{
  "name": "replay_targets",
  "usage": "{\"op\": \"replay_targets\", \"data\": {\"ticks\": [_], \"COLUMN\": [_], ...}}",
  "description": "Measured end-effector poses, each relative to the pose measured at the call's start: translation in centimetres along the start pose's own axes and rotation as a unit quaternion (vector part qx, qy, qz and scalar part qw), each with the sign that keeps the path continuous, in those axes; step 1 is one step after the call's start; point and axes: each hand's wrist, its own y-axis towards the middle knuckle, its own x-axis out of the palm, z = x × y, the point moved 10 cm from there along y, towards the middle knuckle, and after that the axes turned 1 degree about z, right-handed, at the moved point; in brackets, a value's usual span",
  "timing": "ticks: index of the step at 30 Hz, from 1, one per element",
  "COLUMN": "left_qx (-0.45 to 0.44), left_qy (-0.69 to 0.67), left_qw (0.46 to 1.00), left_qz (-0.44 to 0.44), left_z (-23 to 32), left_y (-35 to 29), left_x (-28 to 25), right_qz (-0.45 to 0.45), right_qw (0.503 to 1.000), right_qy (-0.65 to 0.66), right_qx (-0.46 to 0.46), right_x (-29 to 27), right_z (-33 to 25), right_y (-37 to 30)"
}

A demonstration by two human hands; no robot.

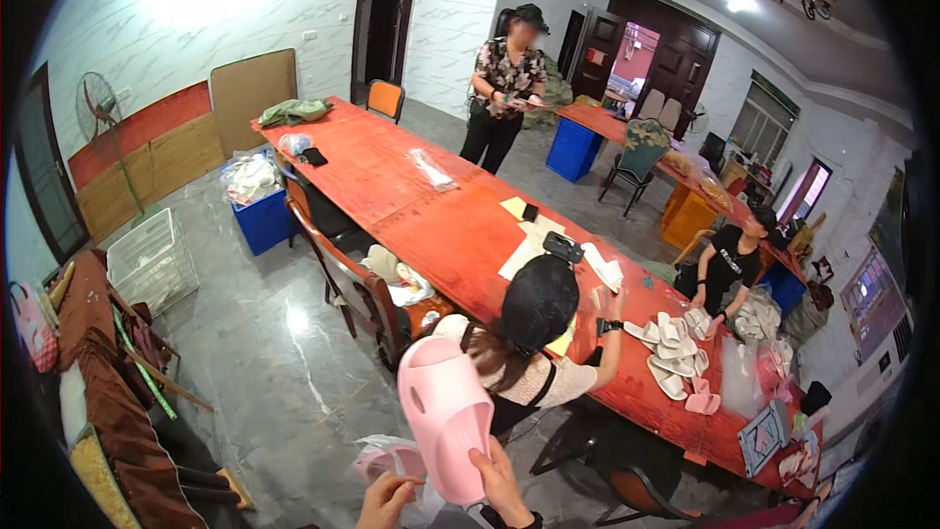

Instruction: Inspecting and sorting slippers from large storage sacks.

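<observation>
A pink slide slipper point(446, 421) stands tilted in front of me at the lower middle, sole side away and strap opening showing. Its lower right edge is gripped by my right hand point(504, 486), thumb on the pink surface. My left hand point(388, 503) is just left of the slipper, fingers curled together; what they pinch, if anything, is hidden. Directly beyond the left hand is a clear plastic bag point(377, 450) with something pink inside, partly covered by the slipper.
A person in a black cap point(537, 309) sits close ahead at the long red table point(392, 196). Pale slippers point(674, 345) lie heaped at its right, where another person point(729, 264) sits. A third person point(504, 78) stands beyond. A white crate point(152, 260) is left.
</observation>
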Motion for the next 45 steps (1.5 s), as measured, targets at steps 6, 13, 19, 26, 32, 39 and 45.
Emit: {"op": "replay_targets", "data": {"ticks": [6, 13, 19, 26, 32, 39, 45], "left_qx": [0.014, -0.048, 0.009, 0.020, 0.061, 0.060, 0.063], "left_qy": [0.008, -0.020, -0.003, 0.002, 0.022, 0.016, 0.034], "left_qw": [0.992, 0.967, 0.963, 0.955, 0.970, 0.979, 0.972], "left_qz": [0.125, 0.250, 0.269, 0.297, 0.234, 0.195, 0.223], "left_z": [-0.2, 1.7, 4.7, 6.6, 9.6, 13.0, 14.1], "left_y": [4.3, 8.5, 13.2, 18.2, 23.1, 26.7, 30.1], "left_x": [-9.4, -16.4, -21.4, -30.5, -39.1, -48.2, -54.9], "right_qz": [-0.109, -0.168, -0.199, -0.181, -0.059, 0.071, 0.105], "right_qw": [0.992, 0.981, 0.968, 0.972, 0.996, 0.996, 0.993], "right_qy": [-0.048, -0.097, -0.151, -0.149, -0.074, 0.021, 0.013], "right_qx": [0.042, -0.005, -0.006, 0.023, -0.001, -0.040, -0.044], "right_x": [8.8, 15.3, 20.5, 26.8, 32.3, 40.1, 43.7], "right_z": [2.3, 3.5, 4.1, 7.0, 8.8, 7.2, 7.2], "right_y": [6.9, 15.9, 22.9, 27.8, 32.0, 35.3, 39.7]}}
